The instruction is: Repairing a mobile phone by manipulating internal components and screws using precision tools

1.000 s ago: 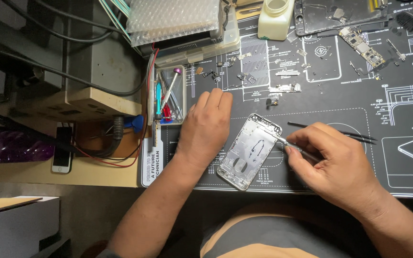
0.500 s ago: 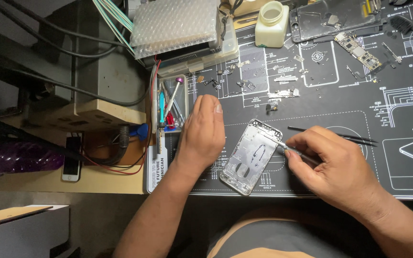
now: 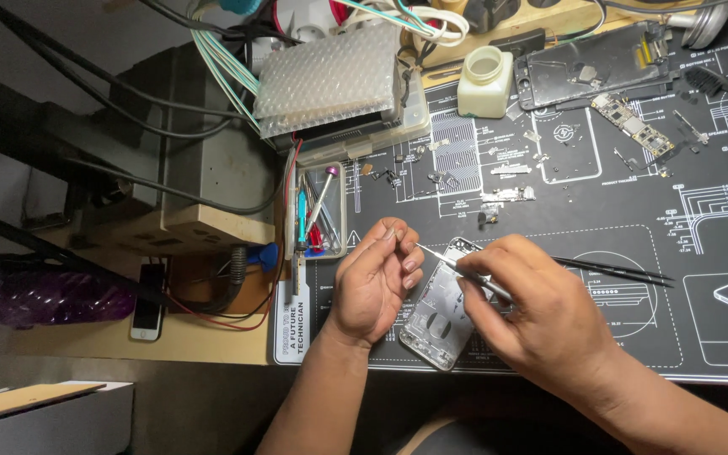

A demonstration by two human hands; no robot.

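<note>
A silver phone housing lies tilted on the black repair mat, inner side up. My left hand hovers over its left edge with the fingers curled and the tips bunched together. I see nothing between them. My right hand grips thin metal tweezers like a pen. The tweezers' tip points up-left and almost meets my left fingertips above the housing's top corner. My right hand covers the housing's right side.
Another pair of tweezers lies on the mat to the right. Small metal parts, a circuit board, a dark phone frame and a white bottle lie farther back. A clear tool tray stands left, with a bubble-wrapped box behind it.
My left hand has lifted off the housing and curled its fingers. My right hand brought the tweezers' tip up and left to meet those fingertips. The housing stays put.
</note>
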